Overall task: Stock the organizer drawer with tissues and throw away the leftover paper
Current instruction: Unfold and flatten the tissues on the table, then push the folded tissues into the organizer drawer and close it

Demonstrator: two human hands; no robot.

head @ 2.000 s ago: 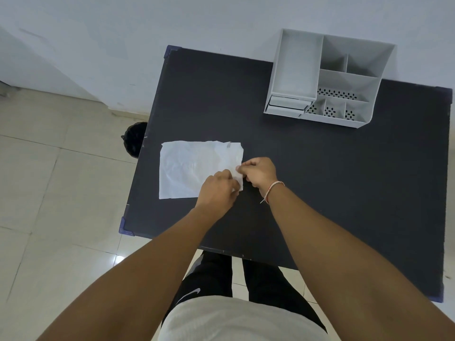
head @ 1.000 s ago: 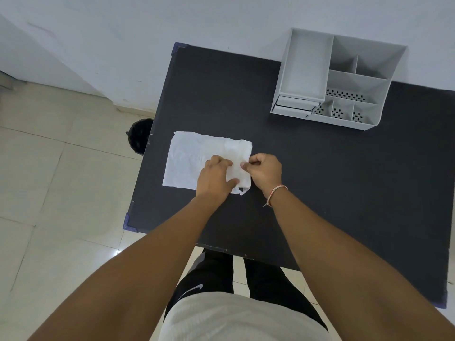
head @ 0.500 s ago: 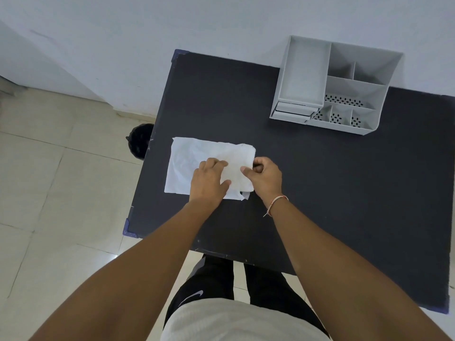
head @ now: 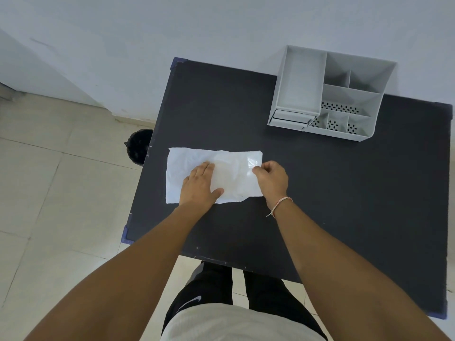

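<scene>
A white tissue sheet [head: 194, 159] lies flat on the left part of the black table [head: 344, 193]. My left hand [head: 200, 187] rests flat on its middle, fingers spread, pressing it down. My right hand [head: 272, 179] pinches the sheet's right edge between thumb and fingers. A thinner, glossy layer [head: 236, 178] covers the sheet's right half. The grey organizer [head: 330, 94] stands at the table's far edge, its small drawer [head: 291, 118] at the front left, looking closed.
A black waste bin [head: 138, 150] stands on the tiled floor just off the table's left edge. The wall runs right behind the organizer. My legs are under the table's near edge.
My left hand slid left and flattened onto the sheet. My right hand moved up along the right edge. The sheet's right part now lies spread wider.
</scene>
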